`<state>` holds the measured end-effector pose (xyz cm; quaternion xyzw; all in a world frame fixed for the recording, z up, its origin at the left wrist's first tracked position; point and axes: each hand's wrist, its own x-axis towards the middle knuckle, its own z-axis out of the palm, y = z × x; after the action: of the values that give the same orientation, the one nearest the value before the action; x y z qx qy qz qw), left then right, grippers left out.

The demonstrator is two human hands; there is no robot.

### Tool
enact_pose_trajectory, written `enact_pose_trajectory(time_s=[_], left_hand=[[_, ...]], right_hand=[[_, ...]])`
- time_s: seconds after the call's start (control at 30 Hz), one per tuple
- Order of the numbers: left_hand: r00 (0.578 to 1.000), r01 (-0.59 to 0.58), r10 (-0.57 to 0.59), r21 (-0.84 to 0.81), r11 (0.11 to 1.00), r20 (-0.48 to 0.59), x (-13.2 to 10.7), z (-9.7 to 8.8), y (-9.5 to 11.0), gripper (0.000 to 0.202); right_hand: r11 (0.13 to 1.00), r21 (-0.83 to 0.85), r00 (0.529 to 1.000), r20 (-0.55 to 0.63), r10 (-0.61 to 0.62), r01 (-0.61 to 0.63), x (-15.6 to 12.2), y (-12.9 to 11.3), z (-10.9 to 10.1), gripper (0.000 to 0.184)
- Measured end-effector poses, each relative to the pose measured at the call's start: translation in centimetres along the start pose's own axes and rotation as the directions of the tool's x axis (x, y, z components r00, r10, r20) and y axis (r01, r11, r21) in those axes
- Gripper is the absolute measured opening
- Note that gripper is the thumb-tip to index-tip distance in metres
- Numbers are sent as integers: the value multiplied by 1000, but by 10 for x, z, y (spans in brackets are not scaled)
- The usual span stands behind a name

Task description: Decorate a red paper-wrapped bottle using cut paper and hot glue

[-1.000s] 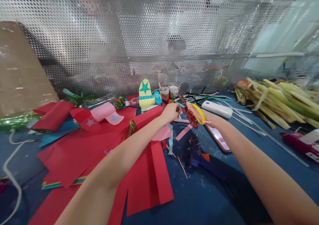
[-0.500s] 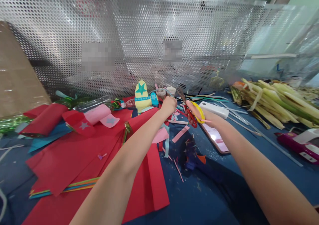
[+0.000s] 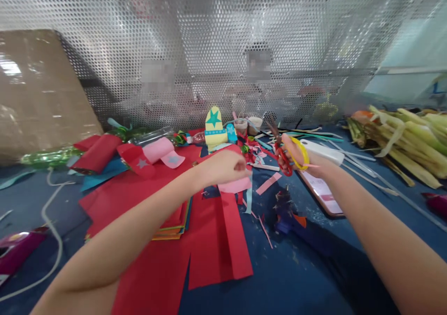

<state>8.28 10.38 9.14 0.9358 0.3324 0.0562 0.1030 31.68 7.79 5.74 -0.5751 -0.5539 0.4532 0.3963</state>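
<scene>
My right hand (image 3: 296,154) is closed on a pair of scissors (image 3: 284,154) with red and yellow handles, blades pointing up and away. My left hand (image 3: 223,166) hovers over the red paper sheets (image 3: 209,231) with its fingers pinched together; what they pinch is too small to make out. A pink paper piece (image 3: 235,185) lies just below that hand. Coloured paper strips (image 3: 267,184) lie scattered between the two hands.
A yellow paper figure with a green star (image 3: 213,128) stands at the back. A phone (image 3: 323,194) and a white case (image 3: 324,151) lie right of the scissors. Green stalks (image 3: 401,140) are piled far right. Cardboard (image 3: 38,91) leans left. A perforated metal screen (image 3: 209,50) closes the back.
My left hand has pulled back toward me and to the left, away from the scissors. The camera view has shifted, so everything sits further right. The right hand still holds the scissors.
</scene>
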Motion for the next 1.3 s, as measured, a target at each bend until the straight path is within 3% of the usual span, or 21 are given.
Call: enact_pose_trajectory(time_s=[0.1, 0.17, 0.27, 0.37, 0.57, 0.73, 0.87, 0.97, 1.07, 1.17, 1.3], left_hand=[[979, 89, -91, 16, 996, 185, -49, 5, -7, 38], [966, 150, -157, 47, 988, 207, -70, 12, -13, 44], [971, 141, -135, -15, 990, 197, -81, 27, -24, 52], [992, 96, -80, -171, 981, 100, -78, 42, -32, 45], [1000, -12, 23, -468, 883, 17, -67, 61, -40, 12], [1000, -1, 5, -608, 794, 6, -59, 52, -33, 23], [997, 71, -71, -388, 919, 15, -53, 43, -20, 35], [993, 30, -5, -202, 979, 122, -51, 44, -11, 38], [976, 56, -22, -153, 987, 218, -50, 47, -6, 44], [966, 76, 8, -317, 945, 257, -50, 45, -5, 39], [975, 28, 115, -622, 783, 189, -50, 27, -11, 22]], right_hand=[[998, 27, 997, 32, 64, -64, -4, -8, 5, 24], [996, 38, 996, 41, 76, -77, -7, -15, 11, 25], [996, 52, 997, 53, 64, -67, -13, -23, 21, 39], [997, 61, 996, 77, 44, -49, -14, -19, 29, 43], [999, 43, 982, 191, 3, -12, -11, 3, 38, 23], [999, 30, 957, 288, -30, 22, -25, -8, 56, 29], [998, 49, 953, 296, -60, 48, -32, -12, 70, 22], [996, 52, 955, 285, -84, 72, -31, -9, 73, 20], [996, 36, 953, 288, -89, 82, -30, -6, 72, 20], [996, 38, 953, 288, -93, 86, -27, -2, 70, 21], [992, 53, 946, 300, -123, 112, -23, 2, 69, 23]])
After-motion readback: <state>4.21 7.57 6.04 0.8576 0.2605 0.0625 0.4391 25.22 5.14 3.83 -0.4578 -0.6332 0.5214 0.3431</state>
